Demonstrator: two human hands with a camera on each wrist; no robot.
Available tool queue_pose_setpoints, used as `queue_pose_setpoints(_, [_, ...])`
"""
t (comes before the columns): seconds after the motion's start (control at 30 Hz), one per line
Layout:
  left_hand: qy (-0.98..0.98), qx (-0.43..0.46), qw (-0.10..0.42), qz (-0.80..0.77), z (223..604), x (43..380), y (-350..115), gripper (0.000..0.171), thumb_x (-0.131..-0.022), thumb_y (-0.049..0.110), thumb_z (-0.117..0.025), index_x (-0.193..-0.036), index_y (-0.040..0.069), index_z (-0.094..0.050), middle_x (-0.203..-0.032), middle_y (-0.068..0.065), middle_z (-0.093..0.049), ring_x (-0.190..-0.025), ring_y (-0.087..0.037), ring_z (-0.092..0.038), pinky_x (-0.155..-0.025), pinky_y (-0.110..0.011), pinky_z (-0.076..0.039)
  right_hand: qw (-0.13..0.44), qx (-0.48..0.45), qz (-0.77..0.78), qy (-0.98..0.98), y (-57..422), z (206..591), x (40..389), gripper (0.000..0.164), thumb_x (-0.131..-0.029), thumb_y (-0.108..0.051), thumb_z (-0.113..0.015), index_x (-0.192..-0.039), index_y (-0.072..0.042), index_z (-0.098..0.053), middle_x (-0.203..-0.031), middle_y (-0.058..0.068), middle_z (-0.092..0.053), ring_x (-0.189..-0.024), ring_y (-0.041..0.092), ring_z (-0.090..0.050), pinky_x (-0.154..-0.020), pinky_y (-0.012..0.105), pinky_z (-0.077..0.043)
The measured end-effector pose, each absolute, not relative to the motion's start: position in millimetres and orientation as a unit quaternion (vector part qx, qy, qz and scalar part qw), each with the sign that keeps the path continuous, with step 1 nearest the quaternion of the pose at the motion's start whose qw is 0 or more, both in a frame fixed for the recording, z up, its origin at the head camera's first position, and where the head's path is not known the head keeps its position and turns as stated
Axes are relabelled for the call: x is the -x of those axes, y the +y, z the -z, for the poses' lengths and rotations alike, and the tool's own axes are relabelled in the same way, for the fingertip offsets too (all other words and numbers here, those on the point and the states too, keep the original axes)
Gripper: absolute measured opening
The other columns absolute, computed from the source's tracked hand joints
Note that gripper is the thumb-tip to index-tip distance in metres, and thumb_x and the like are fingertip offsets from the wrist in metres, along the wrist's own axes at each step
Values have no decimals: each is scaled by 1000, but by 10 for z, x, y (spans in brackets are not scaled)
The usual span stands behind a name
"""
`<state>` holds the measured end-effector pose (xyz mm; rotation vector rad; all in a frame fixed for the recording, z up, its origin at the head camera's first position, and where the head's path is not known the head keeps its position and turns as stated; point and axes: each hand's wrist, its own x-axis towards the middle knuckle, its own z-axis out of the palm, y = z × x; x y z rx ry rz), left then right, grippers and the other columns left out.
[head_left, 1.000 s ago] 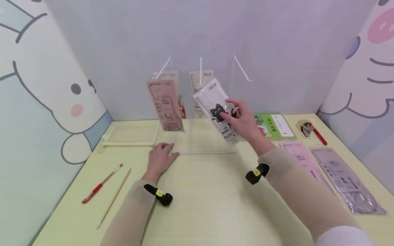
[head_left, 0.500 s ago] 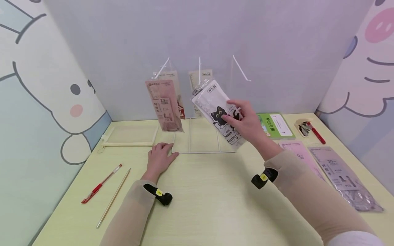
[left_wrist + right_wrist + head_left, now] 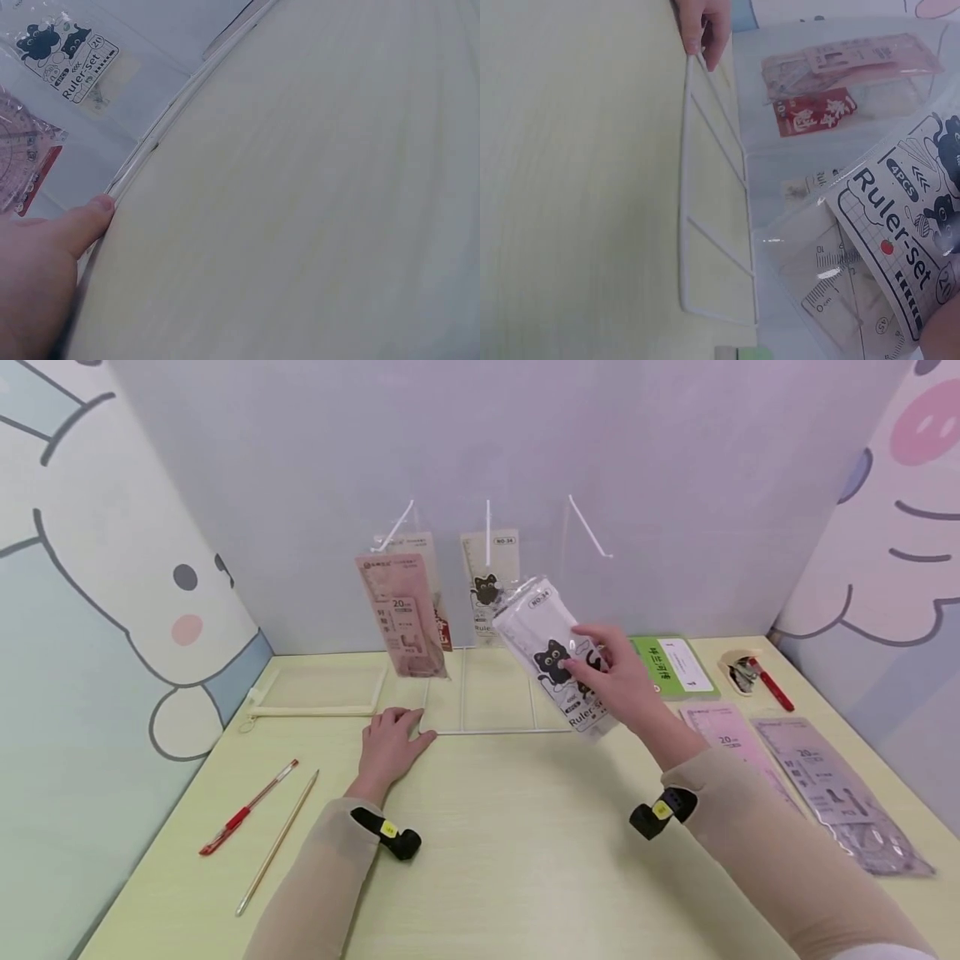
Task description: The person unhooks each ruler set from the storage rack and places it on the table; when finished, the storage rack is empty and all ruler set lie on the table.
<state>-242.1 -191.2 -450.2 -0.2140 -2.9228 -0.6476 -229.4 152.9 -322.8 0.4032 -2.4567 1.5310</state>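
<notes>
My right hand (image 3: 618, 681) pinches a ruler set packet (image 3: 534, 620) with a black cat on its white card, tilted, in front of the display rack (image 3: 517, 731). In the right wrist view the clear rulers (image 3: 832, 259) show through the plastic. On the middle prong (image 3: 488, 531) hangs another ruler set packet (image 3: 491, 556), partly covered by the held one. My left hand (image 3: 390, 747) grips the front left corner of the rack's white wire base, its thumb on the wire in the left wrist view. Pink ruler packets (image 3: 405, 618) hang on the left prong.
A green book (image 3: 678, 668) lies right of the rack, beside a small dish (image 3: 738, 672) and a red-handled tool (image 3: 772, 685). Two ruler packets (image 3: 832, 777) lie at the right. At the left are a mesh pouch (image 3: 322, 689), a red pen (image 3: 247, 810) and a pencil (image 3: 277, 843).
My right hand has drawn the ruler set packet away from the middle prong, rightward and down towards me, uncovering more of the packet behind. My left hand stays on the rack corner.
</notes>
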Motion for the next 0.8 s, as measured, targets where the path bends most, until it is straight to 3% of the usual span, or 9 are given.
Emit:
queue_pose_setpoints(0.3, [-973, 64, 65, 213, 4456, 2399, -1889, 56, -90, 51, -54, -134, 16, -52, -132, -14, -44, -122, -36, -34, -96, -54, -26, 21, -69, -480, -874, 1882, 3556, 2226, 52, -91, -22, -61, -140, -24, -43, -110, 14, -51, -86, 26, -52, -64, 35, -51])
queue_pose_setpoints(0.47, [-973, 67, 66, 212, 4456, 2403, -1889, 56, -91, 50, -54, -134, 15, -52, -132, -14, -44, -122, -36, -34, -96, -54, -26, -11, -51, -451, -891, 2111, 3687, 2141, 56, -92, -24, -60, -143, -27, -38, -121, 17, -46, -93, 28, -49, -70, 36, -47])
queue_pose_setpoints(0.6, [-972, 68, 67, 217, 4448, 2401, -1890, 56, -90, 50, -55, -134, 15, -52, -132, -14, -44, -122, -36, -34, -96, -54, -26, -22, -50, -440, -896, 2285, 3755, 2065, 61, -92, -25, -60, -146, -24, -32, -132, 23, -40, -99, 29, -47, -75, 35, -43])
queue_pose_setpoints(0.8, [-972, 68, 65, 217, 4448, 2397, -1892, 56, -91, 49, -54, -134, 15, -52, -132, -15, -44, -122, -37, -34, -96, -54, -26, -53, -47, -417, -906, 2503, 3849, 1990, 68, -89, -23, -64, -147, -17, -29, -126, 22, -39, -98, 31, -45, -72, 36, -44])
